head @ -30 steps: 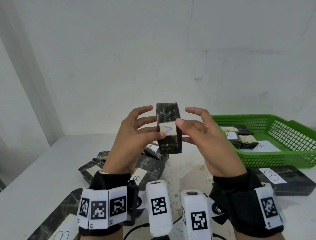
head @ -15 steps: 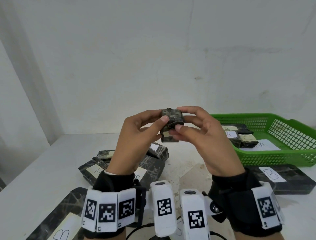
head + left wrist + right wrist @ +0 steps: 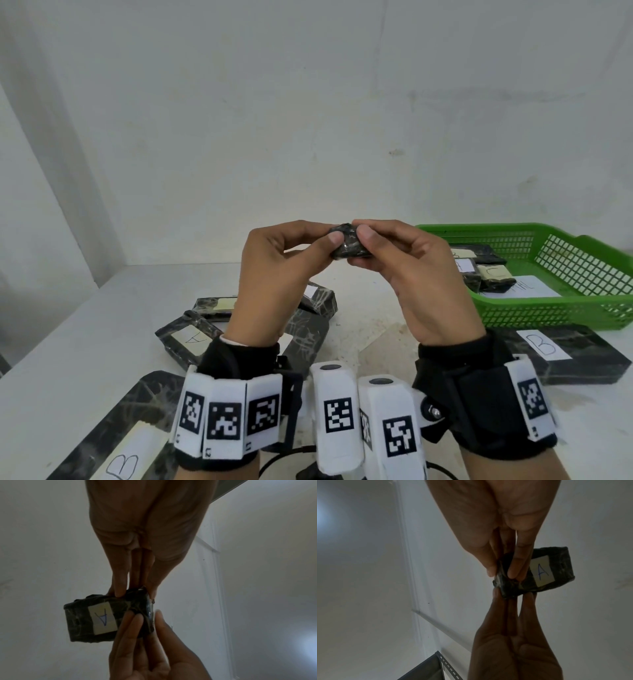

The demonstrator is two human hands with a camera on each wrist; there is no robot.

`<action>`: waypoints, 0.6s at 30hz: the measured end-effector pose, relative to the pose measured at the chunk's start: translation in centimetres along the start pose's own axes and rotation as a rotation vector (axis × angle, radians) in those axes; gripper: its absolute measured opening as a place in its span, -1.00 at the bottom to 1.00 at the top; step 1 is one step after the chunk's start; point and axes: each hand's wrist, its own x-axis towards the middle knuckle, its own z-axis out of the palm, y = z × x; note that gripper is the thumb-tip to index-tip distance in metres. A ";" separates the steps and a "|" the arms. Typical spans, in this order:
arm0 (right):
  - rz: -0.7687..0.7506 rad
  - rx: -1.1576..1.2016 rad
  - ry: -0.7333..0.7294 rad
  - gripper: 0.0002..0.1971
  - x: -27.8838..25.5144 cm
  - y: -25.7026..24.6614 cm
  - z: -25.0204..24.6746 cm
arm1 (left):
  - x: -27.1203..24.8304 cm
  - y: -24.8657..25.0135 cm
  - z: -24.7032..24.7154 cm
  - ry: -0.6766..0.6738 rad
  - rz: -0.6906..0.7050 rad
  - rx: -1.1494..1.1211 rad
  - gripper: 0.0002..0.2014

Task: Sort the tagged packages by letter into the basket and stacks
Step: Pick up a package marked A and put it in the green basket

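A second ago I held the small dark marbled wrapped package (image 3: 349, 244) standing tall with its A tag facing me; now I have tipped it over, so only its end shows.

From the head camera, my left hand (image 3: 281, 274) and my right hand (image 3: 421, 274) pinch it between them, up in the air above the white counter (image 3: 61, 342). The green plastic mesh basket (image 3: 561, 274) sits to the right, nearer my right hand, with small tagged packages already inside. Flat dark packages with B tags lie low on both sides.

From the left wrist camera, my left hand's fingertips (image 3: 120, 592) press the package's near end, and its long side points away from my hands. The paper A tag (image 3: 102, 619) faces down toward this camera.

From the right wrist camera, my right hand's fingertips (image 3: 513, 573) pinch that same end.

I think this package goes right, into the basket, so my right hand should carry it.
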 end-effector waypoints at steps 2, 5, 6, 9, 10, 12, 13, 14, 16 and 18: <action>0.042 0.040 -0.025 -0.75 0.0 -0.2 0.0 | 0.1 0.1 -0.1 0.008 -0.017 -0.012 -0.94; 0.018 0.042 -0.010 -0.83 0.0 -0.2 0.0 | 0.0 0.5 -0.4 -0.039 -0.041 -0.025 -0.95; 0.006 0.037 -0.002 -0.86 -0.1 -0.2 0.0 | -0.1 0.7 -0.4 -0.055 -0.043 -0.017 -0.95; 0.006 0.040 0.012 -0.87 -0.1 -0.3 -0.1 | -0.2 1.0 -0.2 -0.064 -0.039 -0.007 -0.95; 0.015 0.043 0.012 -0.87 -0.1 -0.4 -0.1 | -0.2 0.9 -0.2 -0.059 -0.040 -0.009 -0.95; 0.046 0.053 -0.002 -0.85 -0.1 -0.4 0.0 | -0.1 0.8 -0.2 -0.040 -0.054 -0.009 -0.94; 0.059 0.058 -0.014 -0.82 -0.1 -0.4 0.1 | -0.1 0.8 -0.3 -0.028 -0.064 -0.013 -0.93; 0.064 0.060 -0.024 -0.80 -0.1 -0.3 0.1 | -0.1 0.8 -0.3 -0.025 -0.072 -0.016 -0.93; 0.046 0.054 -0.014 -0.83 -0.2 -0.2 0.4 | -0.1 1.0 -0.5 -0.043 -0.076 -0.016 -0.92; 0.019 0.054 0.019 -0.94 -0.2 -0.1 0.4 | -0.3 1.3 -0.5 -0.073 -0.076 -0.020 -0.89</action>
